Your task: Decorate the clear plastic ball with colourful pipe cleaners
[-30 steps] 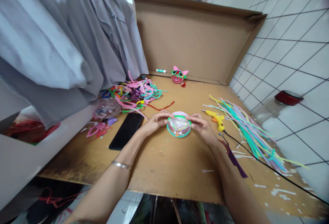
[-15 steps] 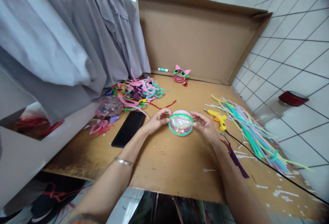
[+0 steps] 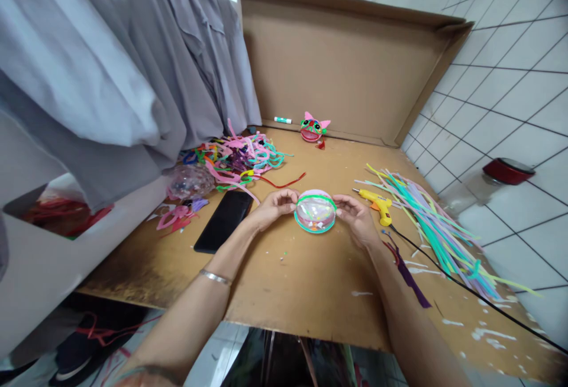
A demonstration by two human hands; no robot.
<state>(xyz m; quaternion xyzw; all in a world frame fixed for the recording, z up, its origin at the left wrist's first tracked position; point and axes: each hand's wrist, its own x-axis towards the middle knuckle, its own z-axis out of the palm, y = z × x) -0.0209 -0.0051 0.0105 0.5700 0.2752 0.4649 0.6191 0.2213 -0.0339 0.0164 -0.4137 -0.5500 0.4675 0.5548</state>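
Between my two hands is a small clear round plastic piece (image 3: 316, 212), edged with green and pink pipe cleaner, with small coloured bits showing in it. My left hand (image 3: 279, 206) pinches its left rim between thumb and fingers. On the opposite rim, my right hand (image 3: 352, 212) pinches in the same way. Just right of that hand lies a yellow hot glue gun (image 3: 377, 205), its black cord trailing toward the lower right. A black phone (image 3: 223, 222) lies near my left wrist.
Long loose pipe cleaners (image 3: 421, 221) lie at right, by a red-lidded jar (image 3: 497, 177). A tangled pipe cleaner pile (image 3: 239, 156) sits at left. A decorated animal face (image 3: 313, 127) and a glue stick (image 3: 283, 120) stand before the cardboard wall (image 3: 337, 61). Grey cloth (image 3: 177, 50) hangs at left.
The view has shifted very slightly. Both hands keep their pinch on the rim of the round plastic piece, which has barely tilted, and nothing else has moved.
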